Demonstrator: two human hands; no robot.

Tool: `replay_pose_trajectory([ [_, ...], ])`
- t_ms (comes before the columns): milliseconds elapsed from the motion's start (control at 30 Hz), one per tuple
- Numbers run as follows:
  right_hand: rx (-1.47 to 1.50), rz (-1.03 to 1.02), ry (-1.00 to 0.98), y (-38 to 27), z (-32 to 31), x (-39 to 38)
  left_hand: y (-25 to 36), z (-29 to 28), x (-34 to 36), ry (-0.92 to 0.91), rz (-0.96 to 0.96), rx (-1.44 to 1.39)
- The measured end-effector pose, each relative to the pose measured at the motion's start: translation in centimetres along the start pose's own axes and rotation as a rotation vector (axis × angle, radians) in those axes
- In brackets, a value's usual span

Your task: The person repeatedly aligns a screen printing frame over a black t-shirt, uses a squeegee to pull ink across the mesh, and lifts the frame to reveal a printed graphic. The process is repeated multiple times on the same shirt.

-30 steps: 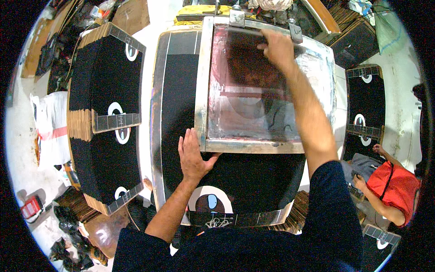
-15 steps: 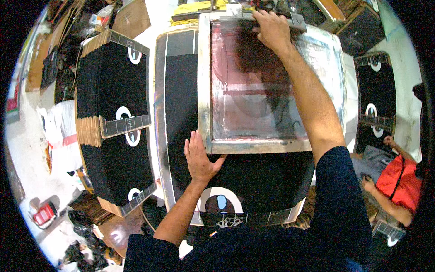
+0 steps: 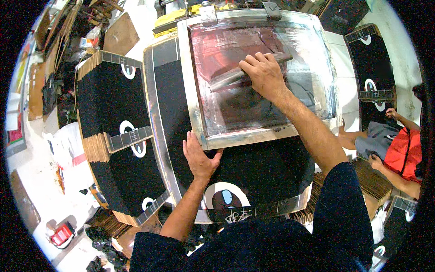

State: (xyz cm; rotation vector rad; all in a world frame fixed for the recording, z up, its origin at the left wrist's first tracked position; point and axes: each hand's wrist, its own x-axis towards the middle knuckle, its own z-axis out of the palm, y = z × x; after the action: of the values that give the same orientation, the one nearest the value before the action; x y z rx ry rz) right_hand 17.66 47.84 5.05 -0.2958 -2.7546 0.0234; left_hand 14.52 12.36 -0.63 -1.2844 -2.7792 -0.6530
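Observation:
A screen-printing frame [image 3: 253, 140] with a pale, worn border lies over a black printed sheet [image 3: 267, 170]. My right hand [image 3: 265, 75] is closed round a long squeegee [image 3: 226, 78], which lies tilted across the mesh [image 3: 312, 54] near its middle. Dark ink [image 3: 270, 41] pools on the mesh beyond the squeegee. At the frame's near left corner rests my left hand [image 3: 199, 156], fingers stretched out, the thumb against the frame's near edge. A white ring-shaped eye print [image 3: 225, 199] shows on the sheet nearest me.
Stacks of black printed sheets [image 3: 124, 95] stand at the left. More printed sheets [image 3: 376, 68] lie at the far right. A person in a red and grey top [image 3: 401, 152] sits at the right. Hinge clamps [image 3: 272, 11] hold the frame's far edge.
My right hand has drawn the squeegee from the frame's far edge toward me, to the mesh's middle. My left hand stays by the corner. The view has shifted slightly.

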Motion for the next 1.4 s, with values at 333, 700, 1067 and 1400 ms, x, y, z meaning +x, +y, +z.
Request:
replay_pose_trajectory([
  [333, -0.062, 0.012, 0.210, 2.0, 2.3, 4.3, 0.3, 0.2, 0.1, -0.016, -0.009, 0.022],
  [700, -0.160, 0.365, 0.250, 7.5, 5.4, 7.0, -0.3, 0.9, -0.8, -0.042, -0.028, 0.051],
  [1067, -0.104, 0.592, 0.301, 4.8, 3.7, 4.0, -0.8, 1.2, -1.0, -0.015, 0.027, 0.072],
  [1400, -0.146, 0.802, 0.212, 0.7, 2.7, 2.6, -0.6, 1.0, -0.8, -0.014, 0.035, 0.053],
])
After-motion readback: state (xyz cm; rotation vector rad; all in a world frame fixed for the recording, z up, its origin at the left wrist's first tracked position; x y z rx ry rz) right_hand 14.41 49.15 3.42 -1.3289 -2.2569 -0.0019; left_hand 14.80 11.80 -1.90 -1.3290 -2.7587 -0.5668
